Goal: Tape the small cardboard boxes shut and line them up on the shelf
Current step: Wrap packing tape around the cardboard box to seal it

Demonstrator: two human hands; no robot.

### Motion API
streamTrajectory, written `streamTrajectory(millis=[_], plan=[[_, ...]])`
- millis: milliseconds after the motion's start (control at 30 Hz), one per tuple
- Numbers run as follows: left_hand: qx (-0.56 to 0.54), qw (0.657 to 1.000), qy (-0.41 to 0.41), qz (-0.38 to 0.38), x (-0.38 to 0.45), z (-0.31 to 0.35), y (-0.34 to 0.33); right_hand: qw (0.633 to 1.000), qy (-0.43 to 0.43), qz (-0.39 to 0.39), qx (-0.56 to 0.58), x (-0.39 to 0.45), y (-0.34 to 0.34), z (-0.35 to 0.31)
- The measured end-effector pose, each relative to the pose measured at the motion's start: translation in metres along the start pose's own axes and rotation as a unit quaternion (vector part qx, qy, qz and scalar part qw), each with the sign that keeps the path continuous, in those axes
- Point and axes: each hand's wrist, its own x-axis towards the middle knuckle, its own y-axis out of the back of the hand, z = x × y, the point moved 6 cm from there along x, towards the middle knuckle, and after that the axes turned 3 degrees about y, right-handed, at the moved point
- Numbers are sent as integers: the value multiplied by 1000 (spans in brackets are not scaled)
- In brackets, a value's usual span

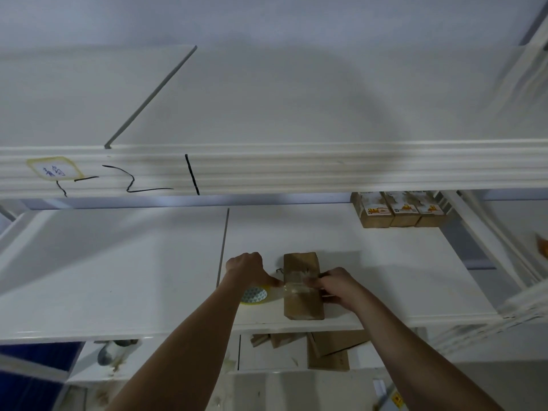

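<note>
A small brown cardboard box (302, 304) lies flat on the white middle shelf (118, 277), near its front edge. A strip of clear tape (293, 284) runs across the box's top. My left hand (247, 268) grips the yellow tape roll (255, 295) just left of the box, fingers curled over it. My right hand (338, 284) pinches the tape's end at the box's right edge and presses it down. Three small boxes (398, 210) with printed labels stand side by side at the back right of the same shelf.
The upper shelf's white front rail (296, 170) carries black marker lines and a handwritten label (55, 170). Flattened cardboard pieces (329, 348) lie on the lower shelf. A white upright frame (504, 262) bounds the right side.
</note>
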Motion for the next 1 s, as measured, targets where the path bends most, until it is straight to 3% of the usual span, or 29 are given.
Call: streamTrajectory(millis=[333, 633, 867, 1000], plan=[[-9, 1000, 15, 1, 7, 5, -5, 997, -23, 21, -69, 19, 4, 7], [-35, 999, 15, -7, 9, 9, -11, 967, 47, 87, -233, 15, 15, -9], [-33, 999, 10, -10, 10, 9, -15, 965, 102, 103, -219, 9, 22, -16], [-35, 999, 15, -12, 9, 8, -15, 958, 111, 209, -163, 5, 64, -24]])
